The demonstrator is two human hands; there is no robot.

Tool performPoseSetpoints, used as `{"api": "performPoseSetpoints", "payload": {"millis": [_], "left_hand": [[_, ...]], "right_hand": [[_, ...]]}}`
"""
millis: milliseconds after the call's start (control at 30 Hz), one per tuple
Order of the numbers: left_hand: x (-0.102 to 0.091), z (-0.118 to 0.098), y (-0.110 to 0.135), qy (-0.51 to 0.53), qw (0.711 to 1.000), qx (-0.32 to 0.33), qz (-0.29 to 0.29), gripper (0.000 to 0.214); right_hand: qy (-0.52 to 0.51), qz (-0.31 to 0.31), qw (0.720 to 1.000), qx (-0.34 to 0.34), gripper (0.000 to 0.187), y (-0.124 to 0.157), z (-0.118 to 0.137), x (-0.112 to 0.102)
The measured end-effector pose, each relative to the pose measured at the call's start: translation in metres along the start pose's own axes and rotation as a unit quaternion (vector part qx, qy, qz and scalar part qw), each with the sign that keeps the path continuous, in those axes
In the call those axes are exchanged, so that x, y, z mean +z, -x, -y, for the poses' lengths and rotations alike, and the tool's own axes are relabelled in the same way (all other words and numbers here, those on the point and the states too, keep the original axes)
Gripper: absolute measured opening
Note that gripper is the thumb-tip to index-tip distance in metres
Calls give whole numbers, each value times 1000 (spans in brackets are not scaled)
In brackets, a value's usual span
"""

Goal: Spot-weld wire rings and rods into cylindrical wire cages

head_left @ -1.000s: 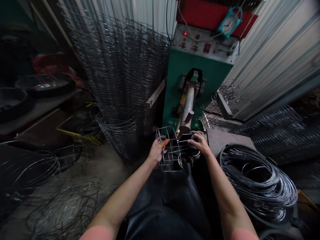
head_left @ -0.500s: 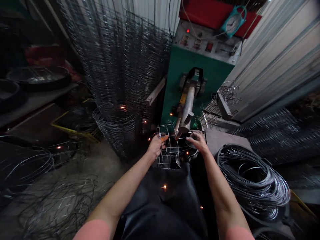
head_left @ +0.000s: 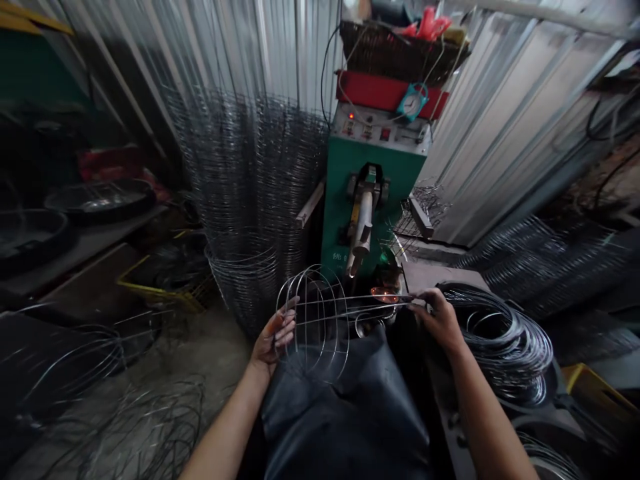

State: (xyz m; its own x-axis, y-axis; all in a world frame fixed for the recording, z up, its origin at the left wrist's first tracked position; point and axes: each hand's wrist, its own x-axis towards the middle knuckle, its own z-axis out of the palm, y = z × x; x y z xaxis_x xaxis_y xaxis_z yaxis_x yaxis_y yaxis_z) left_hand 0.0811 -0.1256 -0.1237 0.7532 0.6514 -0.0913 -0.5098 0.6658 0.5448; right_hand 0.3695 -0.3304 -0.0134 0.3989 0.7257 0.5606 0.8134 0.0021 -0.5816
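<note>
My left hand [head_left: 275,337] is closed around the side of a wire frame [head_left: 323,323], whose rounded loops stand above my dark apron [head_left: 345,407]. Long straight wires [head_left: 360,308] run rightward from the loops to my right hand [head_left: 440,317], which pinches their far ends. Both hands are held apart in front of the green welding machine [head_left: 340,200]. Its metal electrode arm [head_left: 361,233] points down toward me, just beyond the wires and apart from them.
Tall stacks of wire rings [head_left: 235,180] stand at the left. Coiled wire [head_left: 510,347] lies at the right, with a yellow crate [head_left: 595,387] beyond it. Loose wire [head_left: 150,420] covers the left floor. A turquoise clock [head_left: 413,101] hangs on the machine's top.
My hands have moved apart and back from the electrode, bringing the wire frame away from it. The flying sparks are gone. My view has tilted upward.
</note>
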Motion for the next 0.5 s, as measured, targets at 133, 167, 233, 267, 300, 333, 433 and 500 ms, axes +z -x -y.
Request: {"api": "performPoseSetpoints", "payload": {"millis": [133, 167, 233, 267, 300, 333, 433, 500], "left_hand": [[6, -34, 8, -104, 995, -3, -5, 55], [12, -44, 10, -144, 989, 16, -35, 57], [29, -61, 13, -209, 967, 109, -94, 61], [41, -65, 15, -238, 953, 160, -101, 63], [56, -67, 17, -269, 938, 199, -85, 63], [71, -66, 18, -304, 926, 221, -47, 63], [119, -52, 18, -411, 882, 216, 78, 47], [144, -44, 11, -425, 870, 224, 109, 32]], "right_hand": [[-14, -16, 999, -42, 24, -13, 47, 0], [-8, -9, 998, -60, 24, -18, 60, 5], [6, 18, 995, -103, 24, -28, 84, 19], [14, 36, 991, -127, 24, -33, 94, 27], [23, 55, 987, -149, 25, -37, 102, 34], [34, 72, 983, -167, 26, -41, 108, 41], [66, 101, 976, -180, 28, -50, 115, 47], [75, 97, 979, -164, 28, -55, 111, 39]]}}
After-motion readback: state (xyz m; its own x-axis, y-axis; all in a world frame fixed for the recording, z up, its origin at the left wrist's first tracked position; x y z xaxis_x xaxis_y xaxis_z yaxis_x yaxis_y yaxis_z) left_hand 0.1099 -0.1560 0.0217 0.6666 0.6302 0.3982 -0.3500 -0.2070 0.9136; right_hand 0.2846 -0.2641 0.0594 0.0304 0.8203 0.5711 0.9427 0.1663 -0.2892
